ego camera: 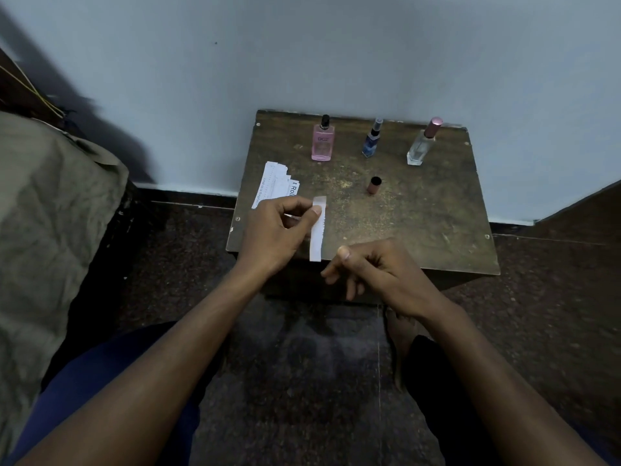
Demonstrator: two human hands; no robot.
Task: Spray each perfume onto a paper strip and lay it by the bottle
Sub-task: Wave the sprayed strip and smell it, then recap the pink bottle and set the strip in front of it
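Paper strip [318, 228] pinched near its top by left hand [275, 230], thumb and forefinger, hanging down over near edge of small wooden table [420, 223]. Right hand [376, 270] just below-right of strip, fingers loosely curled, holding nothing, not touching strip. Stack of spare strips [274, 185] at table's left edge, partly under left hand. Pink bottle [323, 141], blue bottle [371, 139], clear bottle [421, 142] upright in row at far side by wall. Loose cap [374, 185] standing mid-table, in front of blue bottle, apart from all three. Grey cloth [50, 213] heaped at left.
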